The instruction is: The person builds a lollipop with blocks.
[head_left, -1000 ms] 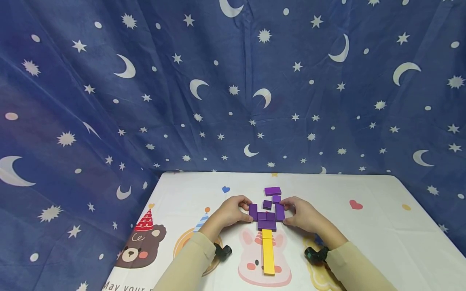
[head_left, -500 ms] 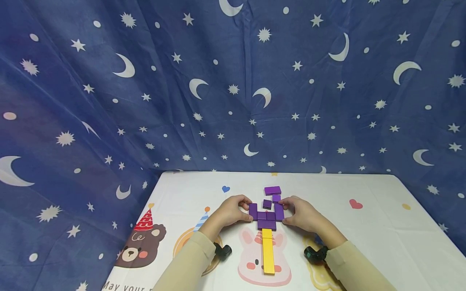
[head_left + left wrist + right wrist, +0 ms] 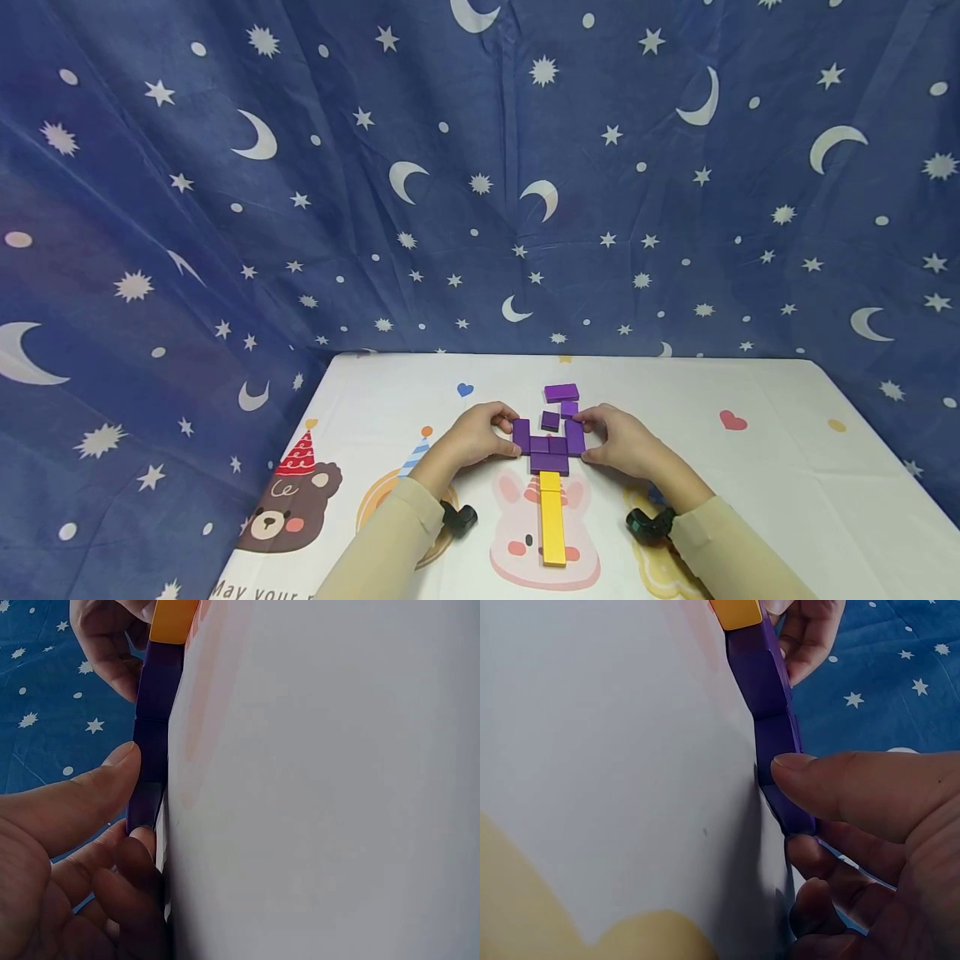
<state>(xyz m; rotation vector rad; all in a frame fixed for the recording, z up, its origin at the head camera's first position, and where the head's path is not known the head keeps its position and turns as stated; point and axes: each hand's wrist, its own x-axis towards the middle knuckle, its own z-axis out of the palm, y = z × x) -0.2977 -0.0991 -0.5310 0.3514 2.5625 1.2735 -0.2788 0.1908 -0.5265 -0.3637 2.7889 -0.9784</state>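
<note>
My left hand (image 3: 476,437) holds an upright-laid purple block (image 3: 521,437) by its outer side, with thumb at the near corner and fingers at the far end. Opposite it, my right hand (image 3: 622,442) grips the matching purple block (image 3: 574,438) the same way. Two small purple squares (image 3: 539,445) sit side by side between these blocks. Below them lies a wide purple block (image 3: 549,464), from which a short yellow block (image 3: 550,481) and a long yellow block (image 3: 552,527) run toward me. In the left wrist view, the thumb (image 3: 120,769) presses the purple row's near side.
Just beyond the hands lie a loose dark purple square (image 3: 550,421), another purple square (image 3: 569,409) near the right block's far end, and a purple rectangle (image 3: 562,392). A white cloth with cartoon prints covers the table (image 3: 787,467). A blue star-patterned curtain (image 3: 480,275) hangs behind.
The right purple block has shifted slightly left with my right hand, closing up against the middle pieces. My left hand and the other blocks stay nearly still.
</note>
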